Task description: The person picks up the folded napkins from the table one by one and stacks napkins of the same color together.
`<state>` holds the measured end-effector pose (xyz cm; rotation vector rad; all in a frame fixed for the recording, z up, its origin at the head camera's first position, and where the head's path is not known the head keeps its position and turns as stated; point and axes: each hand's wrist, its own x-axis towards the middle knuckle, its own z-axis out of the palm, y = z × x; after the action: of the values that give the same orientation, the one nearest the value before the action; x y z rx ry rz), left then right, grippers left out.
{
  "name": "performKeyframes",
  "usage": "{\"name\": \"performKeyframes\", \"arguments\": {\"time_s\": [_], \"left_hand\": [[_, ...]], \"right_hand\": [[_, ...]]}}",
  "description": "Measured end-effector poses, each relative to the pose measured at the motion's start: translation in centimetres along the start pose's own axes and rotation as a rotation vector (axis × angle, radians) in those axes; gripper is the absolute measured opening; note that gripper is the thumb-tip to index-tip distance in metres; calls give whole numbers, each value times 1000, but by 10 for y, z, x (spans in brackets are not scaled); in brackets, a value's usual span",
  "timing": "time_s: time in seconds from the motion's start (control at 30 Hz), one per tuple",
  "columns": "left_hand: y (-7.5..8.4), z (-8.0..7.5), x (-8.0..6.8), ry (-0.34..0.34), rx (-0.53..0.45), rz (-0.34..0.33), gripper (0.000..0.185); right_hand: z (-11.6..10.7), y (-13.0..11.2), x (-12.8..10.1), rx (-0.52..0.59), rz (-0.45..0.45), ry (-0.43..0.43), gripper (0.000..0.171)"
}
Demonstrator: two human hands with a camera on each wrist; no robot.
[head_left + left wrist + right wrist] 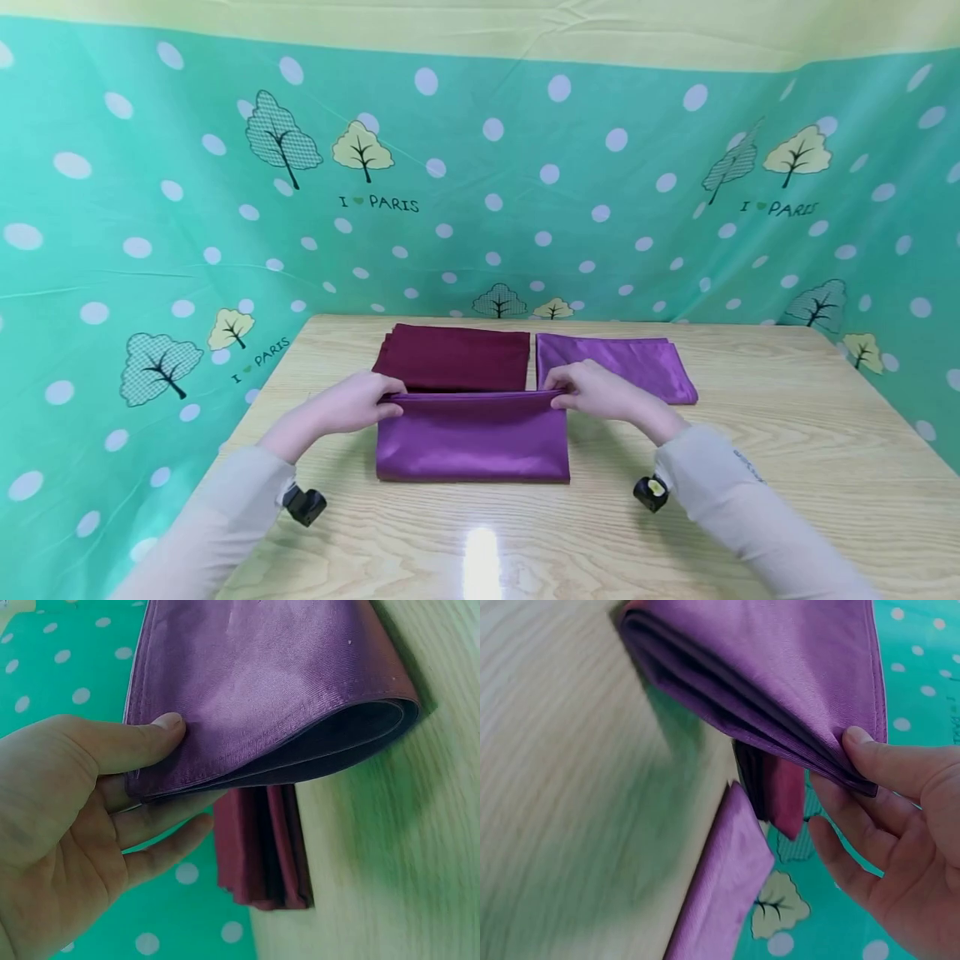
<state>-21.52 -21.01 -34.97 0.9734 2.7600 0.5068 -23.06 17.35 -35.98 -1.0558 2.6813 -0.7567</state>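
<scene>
A folded, shiny purple cloth is in the middle of the head view, its far edge raised. My left hand pinches its far left corner between thumb and fingers. At the far right corner, my right hand pinches the same edge. In the left wrist view, the thumb of my left hand presses on top of the purple cloth, whose layers part in a loop at the side. Several stacked layers of the purple cloth show in the right wrist view, gripped by my right hand.
Behind the held cloth, a folded dark red cloth lies on the wooden table. To its right lies another folded purple cloth. A green polka-dot curtain hangs behind the table. Each wrist carries a small black camera.
</scene>
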Motion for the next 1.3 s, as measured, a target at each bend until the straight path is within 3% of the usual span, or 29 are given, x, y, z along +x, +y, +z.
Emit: {"name": "performKeyframes", "arguments": {"time_s": [0.33,0.63,0.97,1.3], "left_hand": [[11,4,21,26,-1,44,5],[26,2,38,26,5,73,4],[41,-2,50,-33,3,94,10],[56,-2,74,-48,35,143,12]], "right_hand": [[-21,8,-20,37,50,10,20],[-34,16,-37,60,78,53,14],[-48,23,-48,35,94,83,10],[-64,31,-59,-26,139,125,8]]}}
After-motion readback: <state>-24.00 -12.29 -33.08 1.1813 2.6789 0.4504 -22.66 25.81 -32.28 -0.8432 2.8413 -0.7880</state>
